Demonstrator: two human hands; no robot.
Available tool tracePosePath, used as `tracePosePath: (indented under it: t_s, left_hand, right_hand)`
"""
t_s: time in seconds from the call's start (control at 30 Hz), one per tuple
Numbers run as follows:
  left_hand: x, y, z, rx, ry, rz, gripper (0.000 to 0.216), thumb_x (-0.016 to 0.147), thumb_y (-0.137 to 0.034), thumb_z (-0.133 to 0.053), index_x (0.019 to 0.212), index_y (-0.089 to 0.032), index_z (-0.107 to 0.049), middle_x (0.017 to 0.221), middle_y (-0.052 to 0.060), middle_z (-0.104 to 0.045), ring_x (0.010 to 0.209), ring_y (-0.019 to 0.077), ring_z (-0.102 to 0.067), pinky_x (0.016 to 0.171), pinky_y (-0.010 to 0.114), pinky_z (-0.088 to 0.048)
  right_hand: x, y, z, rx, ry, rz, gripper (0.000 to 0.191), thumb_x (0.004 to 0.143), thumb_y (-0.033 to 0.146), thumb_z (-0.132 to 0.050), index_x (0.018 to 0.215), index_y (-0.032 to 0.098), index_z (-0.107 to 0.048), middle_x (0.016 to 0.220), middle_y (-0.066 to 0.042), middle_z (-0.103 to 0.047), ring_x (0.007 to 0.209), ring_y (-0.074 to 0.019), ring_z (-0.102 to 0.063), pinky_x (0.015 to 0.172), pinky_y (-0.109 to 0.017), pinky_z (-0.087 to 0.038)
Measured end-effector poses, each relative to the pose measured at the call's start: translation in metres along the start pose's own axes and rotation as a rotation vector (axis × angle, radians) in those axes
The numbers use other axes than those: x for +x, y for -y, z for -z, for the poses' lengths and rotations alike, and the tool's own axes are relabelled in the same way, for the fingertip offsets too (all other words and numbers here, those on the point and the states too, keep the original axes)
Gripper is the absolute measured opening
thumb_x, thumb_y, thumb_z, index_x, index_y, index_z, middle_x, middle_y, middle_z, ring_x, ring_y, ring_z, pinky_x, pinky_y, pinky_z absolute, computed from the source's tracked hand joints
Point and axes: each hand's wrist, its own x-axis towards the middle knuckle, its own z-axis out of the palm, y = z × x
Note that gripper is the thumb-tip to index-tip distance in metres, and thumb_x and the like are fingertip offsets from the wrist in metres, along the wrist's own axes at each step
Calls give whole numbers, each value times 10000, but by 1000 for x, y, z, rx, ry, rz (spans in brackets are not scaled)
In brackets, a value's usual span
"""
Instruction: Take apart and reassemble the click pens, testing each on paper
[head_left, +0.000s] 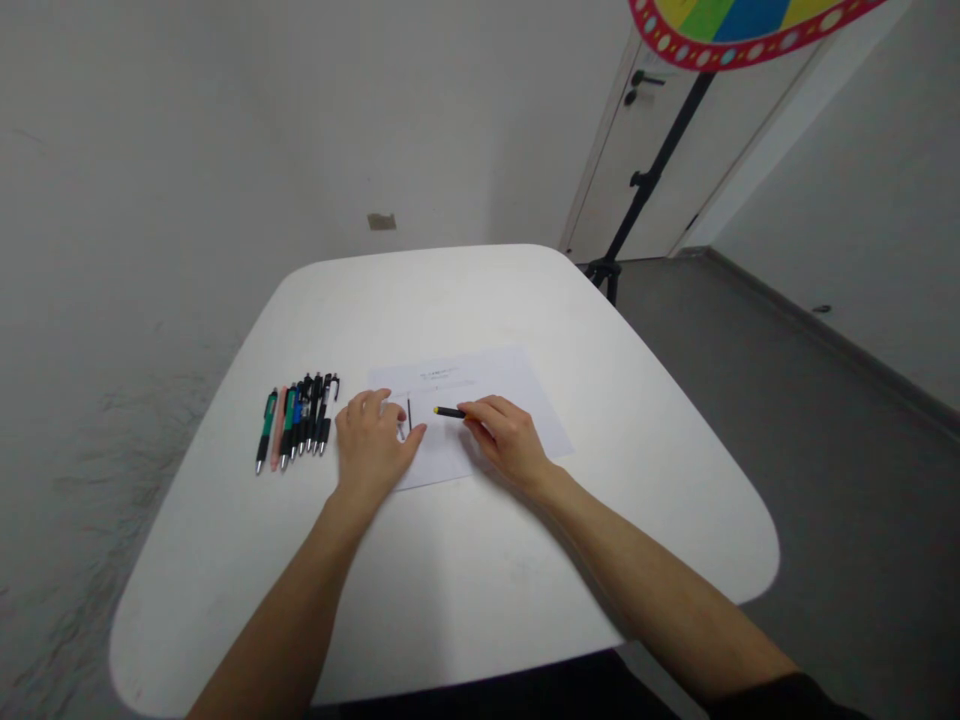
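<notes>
My left hand (367,440) lies over the left edge of a white printed sheet of paper (510,390), its fingers apart and slightly curved. Between its thumb and index finger, a thin dark upright line or slim stick (409,414) shows on the sheet; which of the two I cannot tell. A small greyish shape beside it is partly hidden by the fingers. Over the right half of the paper, my right hand (510,437) pinches a black pen (451,412) with a yellow end pointing left. The pen's other end is hidden in the hand.
Left of the paper lies a row of several pens (300,418), green, pink, blue, black and white. The white table (480,600) has rounded corners. Behind it stand a wall, a door (645,170) and a colourful wheel (739,30) on a black stand (652,180).
</notes>
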Motion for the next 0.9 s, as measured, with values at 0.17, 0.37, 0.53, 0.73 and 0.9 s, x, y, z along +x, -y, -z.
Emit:
tracePosePath:
  t_s: [0.17,0.37,0.53,0.73,0.9]
  left_hand:
    - [1,-5,-5,104,40,-61,141,749,-334,-665,725,-196,-649,1194,148,-626,1178,383,-487,970,575,-365]
    - [4,-18,-3,92,100,-100,76,737,-243,-624,711,-191,-673,1160,141,-648,1142,368,-508,977,578,-359]
    - [3,-29,1,87,139,-142,120,751,-192,-586,705,-191,-697,1079,130,-676,1079,346,-532,964,565,-355]
    - [7,-41,11,210,288,-178,200,799,-175,-526,824,-166,-724,1010,125,-681,1059,312,-533,975,512,-337]
    - [9,-44,11,241,324,-181,206,788,-151,-519,844,-152,-717,988,128,-680,1031,307,-530,916,478,-365]
  right_hand:
    - [1,0,1,4,-11,6,209,913,164,-524,1064,200,-663,893,-77,-683,789,-182,-632,708,-310,-525]
    - [1,1,3,4,-10,8,207,911,163,-522,1061,200,-660,903,-81,-687,805,-190,-631,722,-316,-523]
    - [1,1,2,-3,-20,-6,204,909,159,-525,1054,199,-663,890,-77,-683,798,-188,-629,716,-309,-515]
    - [1,-1,2,-1,-20,-17,212,908,153,-518,1052,210,-662,891,-73,-680,800,-190,-628,721,-315,-517]
    - [2,0,3,-4,-34,-28,207,904,150,-520,1045,218,-655,886,-67,-680,799,-191,-631,712,-319,-524]
